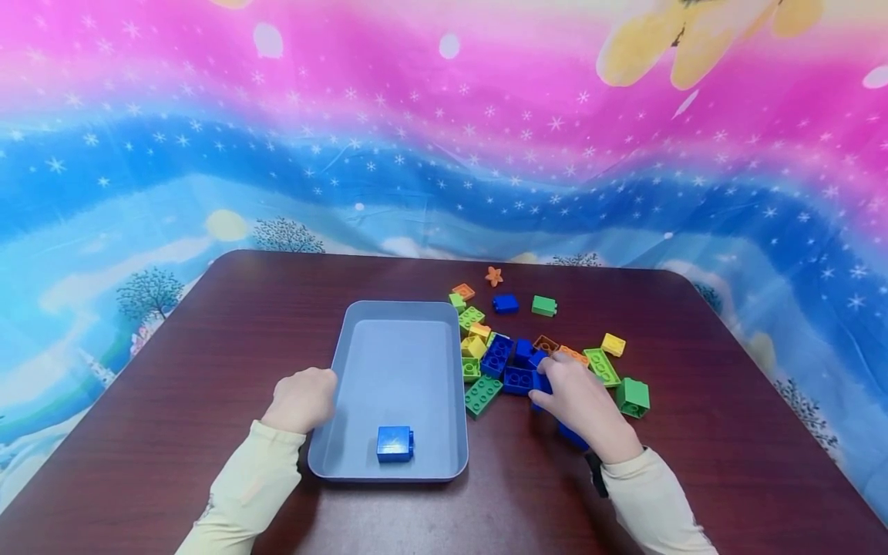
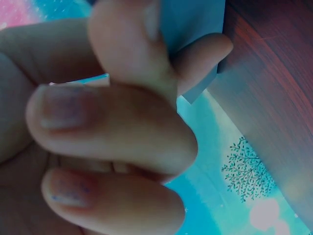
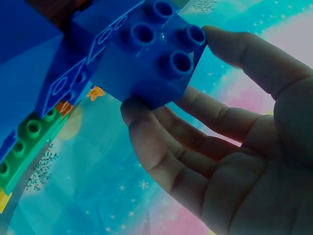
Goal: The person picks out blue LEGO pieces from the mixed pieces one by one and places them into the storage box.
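My left hand (image 1: 301, 399) grips the left rim of a grey tray (image 1: 405, 362). The left wrist view shows its fingers curled, with the tray's edge (image 2: 198, 17) between thumb and forefinger. Inside the tray, near the front, lies a blue toy brick (image 1: 394, 444). Over the pile of bricks right of the tray is my right hand (image 1: 583, 397). In the right wrist view it pinches a blue brick with four studs (image 3: 146, 58) between thumb and fingers. Other blue bricks (image 3: 24, 54) stand close beside that one. In the head view my hand partly hides it.
Several bricks lie right of the tray, among them a green eight-stud brick (image 1: 483, 395), a green block (image 1: 633, 397) and a yellow brick (image 1: 613, 344). Farther back are a blue brick (image 1: 506, 304), a green brick (image 1: 544, 306) and an orange flower piece (image 1: 494, 276).
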The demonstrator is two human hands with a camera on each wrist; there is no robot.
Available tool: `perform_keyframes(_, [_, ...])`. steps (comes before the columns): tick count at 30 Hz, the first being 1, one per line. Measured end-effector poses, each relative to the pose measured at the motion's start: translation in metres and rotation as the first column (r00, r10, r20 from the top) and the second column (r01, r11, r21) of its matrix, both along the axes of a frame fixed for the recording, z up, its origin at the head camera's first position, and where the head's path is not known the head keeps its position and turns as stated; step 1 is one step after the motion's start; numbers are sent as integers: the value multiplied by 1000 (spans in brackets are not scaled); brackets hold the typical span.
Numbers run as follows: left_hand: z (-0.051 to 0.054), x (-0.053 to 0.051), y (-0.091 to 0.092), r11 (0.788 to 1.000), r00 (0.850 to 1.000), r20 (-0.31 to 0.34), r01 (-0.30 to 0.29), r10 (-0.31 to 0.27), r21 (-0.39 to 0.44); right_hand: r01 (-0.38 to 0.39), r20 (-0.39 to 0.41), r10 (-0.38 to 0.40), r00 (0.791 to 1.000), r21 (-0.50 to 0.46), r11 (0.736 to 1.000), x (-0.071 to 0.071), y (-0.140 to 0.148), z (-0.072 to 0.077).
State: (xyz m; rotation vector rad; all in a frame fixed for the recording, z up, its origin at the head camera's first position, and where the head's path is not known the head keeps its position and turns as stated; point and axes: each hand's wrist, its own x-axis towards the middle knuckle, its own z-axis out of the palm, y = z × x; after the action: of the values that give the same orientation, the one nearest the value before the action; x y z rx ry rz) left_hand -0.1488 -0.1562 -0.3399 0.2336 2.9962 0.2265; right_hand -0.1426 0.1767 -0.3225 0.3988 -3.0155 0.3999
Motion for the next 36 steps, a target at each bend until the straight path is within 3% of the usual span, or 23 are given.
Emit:
perform_keyframes(7, [1, -1, 0, 1000, 1000, 5, -4, 4, -6, -40, -90, 39, 995, -4, 999, -2, -11, 2])
perform_keyframes(17, [1, 0, 0, 1000, 1000, 9, -7, 7, 0, -117, -215, 102, 971, -59, 991, -2, -27, 6])
perform_keyframes(27, [0, 0, 0, 1000, 1000, 5, -11, 11, 1, -151, -210, 134, 968, -69, 986, -1, -46, 7])
perform_keyframes(36, [3, 1, 1, 1000, 1000, 13, -11, 11, 3, -189, -250, 175, 952, -33, 981, -1, -63, 6])
